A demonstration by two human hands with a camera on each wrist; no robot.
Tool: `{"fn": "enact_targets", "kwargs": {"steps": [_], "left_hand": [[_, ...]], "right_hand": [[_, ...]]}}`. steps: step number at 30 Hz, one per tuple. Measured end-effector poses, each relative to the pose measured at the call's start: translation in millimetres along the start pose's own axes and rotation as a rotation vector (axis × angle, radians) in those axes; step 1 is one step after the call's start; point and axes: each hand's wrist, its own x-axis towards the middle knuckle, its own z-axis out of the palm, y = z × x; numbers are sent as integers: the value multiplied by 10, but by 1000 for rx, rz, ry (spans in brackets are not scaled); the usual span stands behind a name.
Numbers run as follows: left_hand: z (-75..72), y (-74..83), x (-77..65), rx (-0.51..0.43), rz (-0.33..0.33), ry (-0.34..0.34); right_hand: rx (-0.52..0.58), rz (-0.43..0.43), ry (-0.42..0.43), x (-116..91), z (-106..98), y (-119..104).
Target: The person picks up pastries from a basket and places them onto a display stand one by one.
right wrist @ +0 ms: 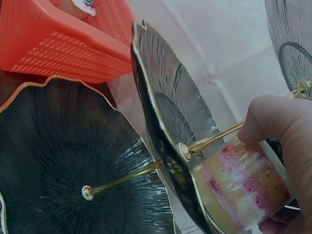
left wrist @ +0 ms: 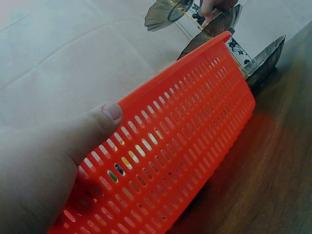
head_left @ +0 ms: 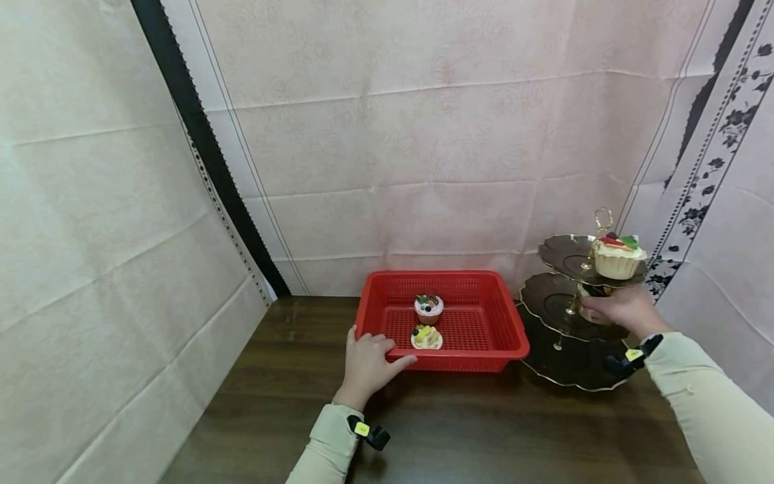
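My left hand (head_left: 367, 366) holds the front left corner of a red plastic basket (head_left: 465, 363), its thumb along the front rim. Two small decorated cupcakes lie in the basket: one with dark fruit topping (head_left: 428, 306), one with yellow topping (head_left: 426, 337). At the right, my right hand (head_left: 629, 310) reaches in under the top tier of a three-tier dessert stand (head_left: 547, 296). It grips a round layered cake (right wrist: 241, 187) with yellow, pink and white layers, at the middle tier. A cream-topped cupcake (head_left: 617, 259) sits on the top tier above that hand.
The stand's wide bottom tier (head_left: 568, 366) rests on the dark wooden table (head_left: 290, 403), close beside the basket. Its gold centre rod (right wrist: 126, 178) runs up between tiers. Pale cloth (head_left: 423, 148) hangs behind and on both sides.
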Motion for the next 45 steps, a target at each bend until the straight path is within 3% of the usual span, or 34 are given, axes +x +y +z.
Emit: {"fn": "enact_targets", "kwargs": {"steps": [11, 19, 24, 35, 41, 45], "left_hand": [[-18, 15, 1, -6, -1, 3], [-9, 7, 1, 0, 0, -1], [-3, 8, 0, -1, -1, 3], [2, 4, -16, 12, 10, 16], [-9, 8, -15, 13, 12, 14], [-25, 17, -17, 9, 11, 15]], "right_hand": [[89, -84, 18, 5, 23, 28], [78, -23, -46, -27, -11, 59], [85, -43, -27, -50, -8, 91], [206, -45, -5, -189, -129, 63], [157, 38, 28, -362, -201, 28], [95, 99, 121, -498, -186, -24]]}}
